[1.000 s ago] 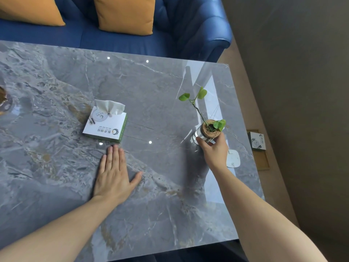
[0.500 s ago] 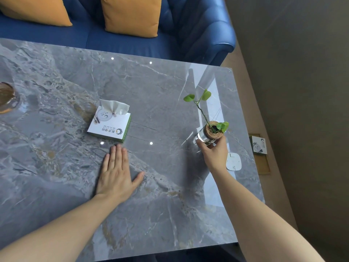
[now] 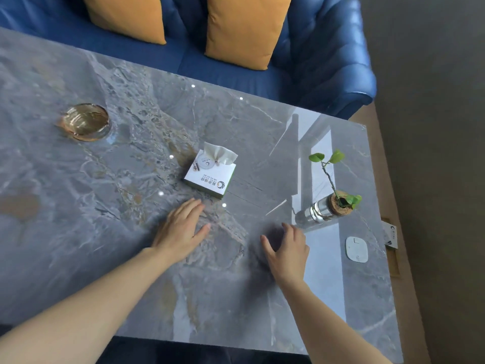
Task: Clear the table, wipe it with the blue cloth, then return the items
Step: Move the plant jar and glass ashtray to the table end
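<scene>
On the grey marble table [image 3: 105, 232] stand a white tissue box [image 3: 210, 177] with a tissue sticking up, an amber glass ashtray [image 3: 86, 122] at the far left, and a small glass jar with a cork and a green sprig [image 3: 328, 206] near the right edge. My left hand [image 3: 181, 229] lies flat on the table just in front of the tissue box. My right hand [image 3: 287, 250] hovers with fingers spread, left of and nearer than the plant jar, holding nothing. No blue cloth is in view.
A white rounded pad [image 3: 356, 249] lies on the table near the right edge. A blue sofa [image 3: 328, 53] with two orange cushions [image 3: 244, 30] runs along the far side. A small box [image 3: 391, 235] sits on the floor to the right.
My right hand has let go of the plant jar and drawn back to the left and toward me. The jar stays near the right edge. The camera swung left, revealing the ashtray.
</scene>
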Motion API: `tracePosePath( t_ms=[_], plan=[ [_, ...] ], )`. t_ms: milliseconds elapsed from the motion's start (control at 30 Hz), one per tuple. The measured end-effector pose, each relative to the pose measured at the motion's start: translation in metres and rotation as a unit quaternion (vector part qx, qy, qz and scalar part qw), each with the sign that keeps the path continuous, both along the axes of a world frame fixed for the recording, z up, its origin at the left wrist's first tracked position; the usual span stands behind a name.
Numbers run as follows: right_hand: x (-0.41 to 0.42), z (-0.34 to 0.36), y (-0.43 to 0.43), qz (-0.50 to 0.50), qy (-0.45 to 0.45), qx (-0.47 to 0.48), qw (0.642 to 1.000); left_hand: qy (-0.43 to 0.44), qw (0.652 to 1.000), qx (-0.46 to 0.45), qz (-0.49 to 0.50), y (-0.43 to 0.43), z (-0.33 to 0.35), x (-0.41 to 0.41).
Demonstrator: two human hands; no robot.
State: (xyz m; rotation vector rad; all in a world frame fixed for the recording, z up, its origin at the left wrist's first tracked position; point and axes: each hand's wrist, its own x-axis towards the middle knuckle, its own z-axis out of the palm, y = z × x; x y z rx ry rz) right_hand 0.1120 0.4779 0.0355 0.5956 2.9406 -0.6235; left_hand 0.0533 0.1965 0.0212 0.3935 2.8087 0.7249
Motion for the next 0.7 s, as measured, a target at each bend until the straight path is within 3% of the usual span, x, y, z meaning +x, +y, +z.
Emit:
tracePosePath(
  t_ms=[233, 700],
  plan=[
    [-0.033, 0.012, -0.075, 0.183, -0.007, 0.053, 0.982, 0.011, 0.994, -0.082, 0.076, -0.076, 0.008, -0.005],
    [-0.095, 0.019, -0.198, 0.254, 0.028, 0.029, 0.966, -0.031, 0.969, -0.156, 0.187, -0.188, -0.001, -0.063]
  ],
)
